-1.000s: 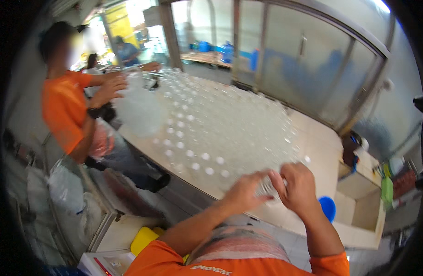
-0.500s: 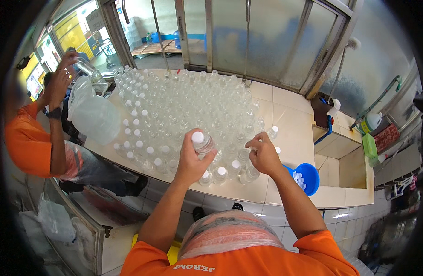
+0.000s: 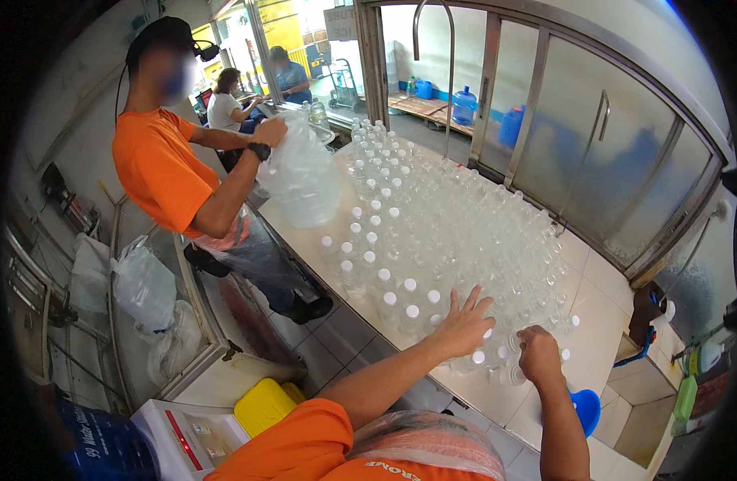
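Observation:
My left hand [image 3: 463, 322] is spread wide above the near edge of the bottle group, with nothing seen in its grasp. White-capped clear bottles [image 3: 389, 303] stand upright beside and beneath it. To its right, my right hand [image 3: 539, 354] has its fingers curled together; whatever they may hold is hidden. A clear bottle [image 3: 510, 373] stands just left of those fingers. Many more clear bottles [image 3: 473, 232] crowd the tiled counter, several with white caps along the left and near sides, others apparently without caps.
At the left, a co-worker in orange grips a large clear plastic bag [image 3: 300, 180] at the counter's [image 3: 573, 264] far left end. A blue bowl [image 3: 587, 410] sits right of my right forearm, before a tiled basin [image 3: 635, 413]. Behind the counter are sliding glass doors [image 3: 609, 136].
My left hand has let go of the capped bottle it held and opened. The view has swung left. My right hand's fingers have curled in, and the co-worker's hands are now on the bag.

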The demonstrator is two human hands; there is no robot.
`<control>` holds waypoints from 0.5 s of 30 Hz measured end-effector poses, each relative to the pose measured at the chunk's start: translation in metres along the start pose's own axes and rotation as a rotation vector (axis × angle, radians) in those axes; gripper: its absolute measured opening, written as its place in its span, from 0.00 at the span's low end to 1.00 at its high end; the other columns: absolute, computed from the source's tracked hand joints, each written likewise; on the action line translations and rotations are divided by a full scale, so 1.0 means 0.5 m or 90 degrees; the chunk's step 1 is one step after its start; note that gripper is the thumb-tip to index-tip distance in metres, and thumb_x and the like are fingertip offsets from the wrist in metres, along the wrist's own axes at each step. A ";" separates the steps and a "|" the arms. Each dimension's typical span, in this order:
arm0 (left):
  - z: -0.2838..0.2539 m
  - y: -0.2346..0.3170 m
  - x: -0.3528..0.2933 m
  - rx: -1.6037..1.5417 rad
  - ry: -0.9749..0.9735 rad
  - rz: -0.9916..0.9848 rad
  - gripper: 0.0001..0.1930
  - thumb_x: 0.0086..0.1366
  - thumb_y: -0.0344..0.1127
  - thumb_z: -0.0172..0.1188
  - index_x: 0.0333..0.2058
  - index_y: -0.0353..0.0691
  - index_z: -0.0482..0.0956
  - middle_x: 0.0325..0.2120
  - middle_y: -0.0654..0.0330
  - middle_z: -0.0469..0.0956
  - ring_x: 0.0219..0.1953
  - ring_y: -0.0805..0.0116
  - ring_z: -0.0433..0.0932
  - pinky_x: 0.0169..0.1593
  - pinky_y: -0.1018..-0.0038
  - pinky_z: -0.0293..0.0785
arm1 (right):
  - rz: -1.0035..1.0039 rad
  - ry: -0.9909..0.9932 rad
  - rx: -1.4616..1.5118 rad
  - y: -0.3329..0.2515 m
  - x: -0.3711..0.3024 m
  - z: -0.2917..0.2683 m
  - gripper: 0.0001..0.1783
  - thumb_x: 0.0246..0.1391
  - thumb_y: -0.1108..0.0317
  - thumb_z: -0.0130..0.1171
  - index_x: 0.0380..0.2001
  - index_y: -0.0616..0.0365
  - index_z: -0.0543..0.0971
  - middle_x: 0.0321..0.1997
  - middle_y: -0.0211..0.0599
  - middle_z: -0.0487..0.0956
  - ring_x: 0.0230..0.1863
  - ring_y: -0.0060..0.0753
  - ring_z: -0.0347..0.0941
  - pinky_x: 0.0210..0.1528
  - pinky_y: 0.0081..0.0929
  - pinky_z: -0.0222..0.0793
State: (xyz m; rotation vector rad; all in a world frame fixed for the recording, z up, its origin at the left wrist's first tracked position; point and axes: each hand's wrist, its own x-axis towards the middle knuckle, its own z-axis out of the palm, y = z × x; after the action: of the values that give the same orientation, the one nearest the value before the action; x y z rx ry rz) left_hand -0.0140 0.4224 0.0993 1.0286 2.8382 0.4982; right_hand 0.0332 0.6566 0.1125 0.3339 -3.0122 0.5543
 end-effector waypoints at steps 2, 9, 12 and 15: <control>0.000 0.002 0.003 -0.016 -0.001 0.006 0.19 0.59 0.39 0.73 0.48 0.41 0.82 0.71 0.46 0.58 0.78 0.33 0.45 0.68 0.16 0.44 | -0.029 -0.002 -0.020 0.001 0.000 0.002 0.13 0.49 0.80 0.60 0.38 0.62 0.86 0.43 0.54 0.82 0.46 0.59 0.81 0.51 0.47 0.78; -0.015 0.010 -0.001 -0.008 -0.025 -0.008 0.19 0.62 0.41 0.71 0.50 0.43 0.83 0.72 0.46 0.59 0.78 0.34 0.45 0.67 0.15 0.45 | 0.001 -0.022 -0.069 -0.002 0.005 0.006 0.04 0.52 0.74 0.64 0.29 0.64 0.82 0.38 0.56 0.81 0.41 0.60 0.82 0.47 0.50 0.79; -0.017 0.010 -0.013 -0.058 0.029 -0.017 0.19 0.64 0.42 0.70 0.52 0.44 0.83 0.72 0.46 0.60 0.77 0.33 0.48 0.67 0.16 0.46 | 0.009 0.005 -0.089 -0.007 0.007 0.011 0.08 0.54 0.70 0.66 0.28 0.64 0.81 0.37 0.57 0.81 0.38 0.61 0.82 0.44 0.51 0.79; -0.019 0.000 -0.033 -0.132 0.063 -0.052 0.19 0.66 0.42 0.69 0.54 0.45 0.82 0.72 0.48 0.60 0.77 0.33 0.50 0.68 0.19 0.47 | 0.015 -0.008 -0.118 -0.010 0.010 0.015 0.07 0.53 0.71 0.67 0.27 0.65 0.82 0.36 0.59 0.82 0.39 0.61 0.82 0.42 0.52 0.79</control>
State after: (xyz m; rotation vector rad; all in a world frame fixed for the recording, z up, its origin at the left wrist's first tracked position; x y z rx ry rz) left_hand -0.0029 0.4095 0.1077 0.8707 2.8216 0.8357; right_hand 0.0294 0.6482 0.1077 0.2907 -3.0519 0.2712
